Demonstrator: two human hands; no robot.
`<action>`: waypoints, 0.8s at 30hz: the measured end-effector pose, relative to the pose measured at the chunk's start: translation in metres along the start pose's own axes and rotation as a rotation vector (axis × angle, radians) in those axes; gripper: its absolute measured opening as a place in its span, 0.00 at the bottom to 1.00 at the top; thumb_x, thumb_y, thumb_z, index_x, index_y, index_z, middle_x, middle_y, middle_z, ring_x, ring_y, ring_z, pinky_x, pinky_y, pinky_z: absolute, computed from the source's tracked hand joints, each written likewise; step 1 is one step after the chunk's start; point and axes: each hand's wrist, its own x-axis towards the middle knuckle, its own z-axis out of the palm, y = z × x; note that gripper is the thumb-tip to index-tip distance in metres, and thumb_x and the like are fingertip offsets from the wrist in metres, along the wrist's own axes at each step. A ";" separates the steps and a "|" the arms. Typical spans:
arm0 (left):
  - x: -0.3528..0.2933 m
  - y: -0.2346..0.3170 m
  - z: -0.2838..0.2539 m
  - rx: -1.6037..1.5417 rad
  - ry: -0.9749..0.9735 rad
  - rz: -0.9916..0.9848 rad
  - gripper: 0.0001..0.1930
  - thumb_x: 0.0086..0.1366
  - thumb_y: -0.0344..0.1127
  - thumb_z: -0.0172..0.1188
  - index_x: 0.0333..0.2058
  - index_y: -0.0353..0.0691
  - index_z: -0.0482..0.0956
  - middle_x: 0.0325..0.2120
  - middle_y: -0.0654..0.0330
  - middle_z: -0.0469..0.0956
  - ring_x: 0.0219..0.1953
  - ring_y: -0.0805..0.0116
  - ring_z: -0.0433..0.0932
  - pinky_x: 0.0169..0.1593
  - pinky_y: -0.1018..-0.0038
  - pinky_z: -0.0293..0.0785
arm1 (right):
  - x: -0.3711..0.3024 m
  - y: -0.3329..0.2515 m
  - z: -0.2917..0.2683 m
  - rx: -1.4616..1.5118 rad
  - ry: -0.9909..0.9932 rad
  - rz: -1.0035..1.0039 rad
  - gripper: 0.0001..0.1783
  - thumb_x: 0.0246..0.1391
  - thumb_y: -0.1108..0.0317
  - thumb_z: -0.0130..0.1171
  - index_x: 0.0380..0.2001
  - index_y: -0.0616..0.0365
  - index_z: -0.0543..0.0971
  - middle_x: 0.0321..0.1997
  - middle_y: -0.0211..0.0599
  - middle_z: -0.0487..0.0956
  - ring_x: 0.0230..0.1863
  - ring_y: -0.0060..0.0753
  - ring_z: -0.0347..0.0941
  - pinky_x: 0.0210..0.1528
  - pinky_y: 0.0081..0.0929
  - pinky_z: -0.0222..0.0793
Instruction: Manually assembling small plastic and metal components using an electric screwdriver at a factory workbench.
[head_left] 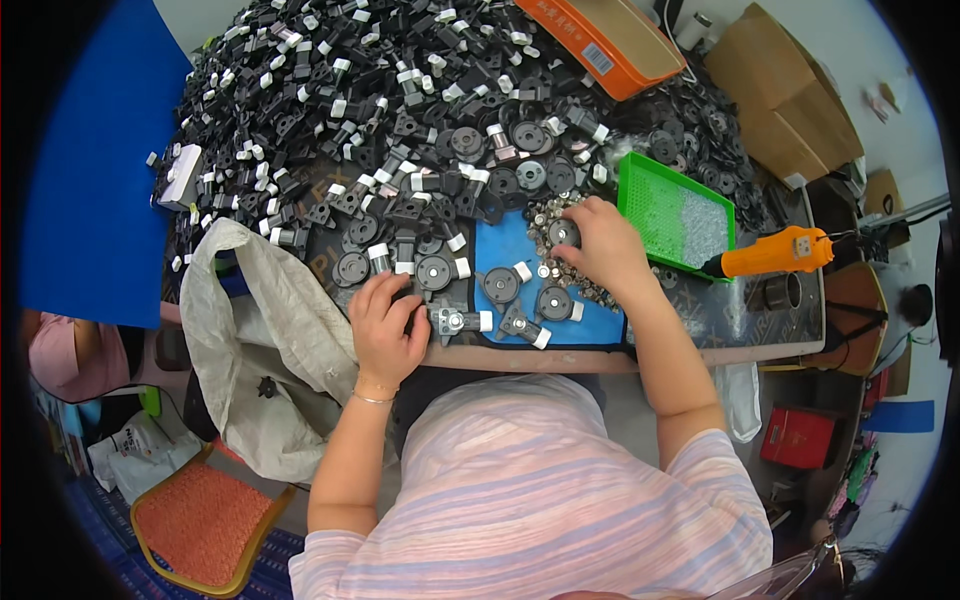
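Note:
My right hand point(608, 248) pinches a round black disc part point(564, 233) between thumb and fingers, over a pile of small metal fittings point(545, 212) on a blue mat point(595, 328). My left hand point(386, 325) rests at the table's near edge, fingers bent and slightly apart. Beside its fingertips lies a black bracket with a metal fitting and white end point(455, 321); whether they touch it I cannot tell. On the mat sit two disc parts with white ends, a left one point(500, 284) and a right one point(554, 302), plus a triangular black bracket point(521, 326).
A large heap of black brackets with white ends point(330, 110) covers the back left. Right of the mat are a green tray point(627, 190) of small clear pieces and an orange power screwdriver point(775, 254). An orange box point(610, 55) and a cardboard box point(785, 95) stand behind. A whitish sack point(265, 340) hangs front left.

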 end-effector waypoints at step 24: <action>-0.001 -0.001 0.000 0.007 0.007 0.001 0.07 0.48 0.31 0.62 0.29 0.41 0.78 0.42 0.58 0.76 0.49 0.55 0.71 0.51 0.62 0.62 | -0.045 -0.038 -0.008 0.301 -0.262 -0.493 0.33 0.35 0.66 0.68 0.50 0.51 0.73 0.38 0.34 0.78 0.41 0.36 0.74 0.48 0.33 0.62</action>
